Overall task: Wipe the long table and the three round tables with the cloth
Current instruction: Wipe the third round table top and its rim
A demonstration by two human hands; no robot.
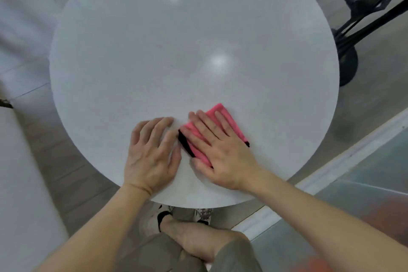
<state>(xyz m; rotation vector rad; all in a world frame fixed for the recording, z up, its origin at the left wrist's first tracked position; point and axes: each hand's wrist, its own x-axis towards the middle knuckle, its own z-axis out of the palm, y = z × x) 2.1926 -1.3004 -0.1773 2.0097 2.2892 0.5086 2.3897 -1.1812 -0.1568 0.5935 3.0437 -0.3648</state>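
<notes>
White round counter [154, 51] beyond my grips looks mostly unwiped, I judge; right hand [220, 150] flat, fingers spread on the pink cloth [223, 115], left hand [152, 152] spread and empty just beside.

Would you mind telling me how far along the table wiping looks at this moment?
Done: nothing can be confirmed; the round table shows no wipe marks, only glare. In hand: the right hand presses the folded pink cloth flat near the table's near edge, while the left hand rests flat beside it, apart from the cloth. Left: most of this tabletop lies beyond the cloth; the other tables are out of view.
</notes>
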